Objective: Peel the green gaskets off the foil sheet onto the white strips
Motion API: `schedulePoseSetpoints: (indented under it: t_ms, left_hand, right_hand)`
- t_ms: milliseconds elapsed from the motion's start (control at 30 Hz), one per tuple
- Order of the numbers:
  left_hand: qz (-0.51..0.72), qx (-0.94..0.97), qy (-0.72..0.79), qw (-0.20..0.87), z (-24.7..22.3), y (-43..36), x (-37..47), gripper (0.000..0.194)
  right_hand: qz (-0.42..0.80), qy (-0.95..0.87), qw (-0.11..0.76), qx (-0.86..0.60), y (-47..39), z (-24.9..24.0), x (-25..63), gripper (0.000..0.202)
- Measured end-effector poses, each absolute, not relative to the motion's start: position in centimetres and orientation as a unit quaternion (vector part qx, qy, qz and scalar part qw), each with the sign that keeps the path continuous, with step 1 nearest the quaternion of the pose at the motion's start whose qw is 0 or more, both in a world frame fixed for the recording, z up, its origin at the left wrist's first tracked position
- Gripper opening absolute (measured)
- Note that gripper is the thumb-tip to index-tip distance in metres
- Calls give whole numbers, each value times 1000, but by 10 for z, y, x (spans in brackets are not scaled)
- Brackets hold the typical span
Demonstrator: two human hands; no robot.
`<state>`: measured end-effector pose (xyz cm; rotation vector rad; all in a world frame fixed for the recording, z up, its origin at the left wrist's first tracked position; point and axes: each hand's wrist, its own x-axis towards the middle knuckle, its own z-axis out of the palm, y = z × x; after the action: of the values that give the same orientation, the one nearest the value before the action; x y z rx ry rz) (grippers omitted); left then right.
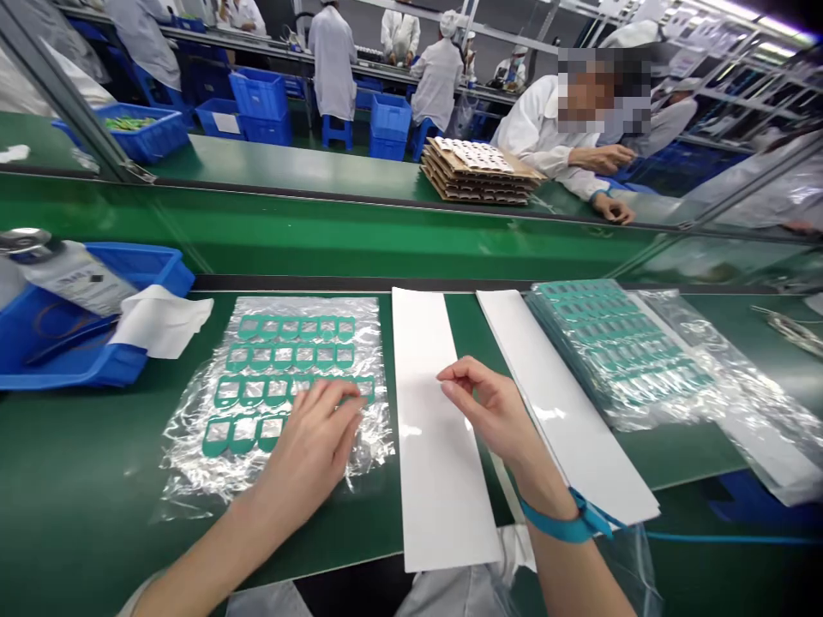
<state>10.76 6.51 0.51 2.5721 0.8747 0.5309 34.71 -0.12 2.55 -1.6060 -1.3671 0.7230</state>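
Note:
My left hand (pixel 321 424) is over the lower right of a clear plastic sheet (pixel 369 321) that carries rows of green frame-shaped pieces (pixel 276 390). Its fingers are bent downward, and what its fingertips touch is hard to make out. Above a long white strip (pixel 430 480) my right hand (pixel 492 407) has thumb and forefinger almost together; anything between them is too small to see. A blue band circles the right wrist. Right of that hand lies a second white strip (pixel 566 411), beside a stack of bagged green pieces (pixel 617 334).
At the left is a blue tray (pixel 116 364) with a bottle (pixel 83 278) and a white cloth (pixel 164 321). Crumpled plastic (pixel 759 403) lies far right. Beyond the green partition (pixel 321 244), a person works near stacked cardboard (pixel 476 176).

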Motion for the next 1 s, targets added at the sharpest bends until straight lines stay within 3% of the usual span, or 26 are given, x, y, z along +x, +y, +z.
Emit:
schedulePoseSetpoints:
  t_ms: [133, 367, 600, 1000]
  left_hand:
    - [199, 919, 197, 277, 2, 18, 117, 22]
    - [215, 946, 173, 172, -21, -17, 121, 28]
    - [211, 954, 177, 115, -20, -18, 129, 32]
    - [187, 954, 194, 134, -25, -23, 131, 32]
  right_hand:
    - [283, -531, 415, -682, -48, 7, 356, 12]
    - [200, -553, 337, -735, -108, -22, 352, 13]
    - [212, -549, 325, -741, -113, -26, 356, 12]
    - [192, -566, 313, -738, -107, -29, 357, 11]
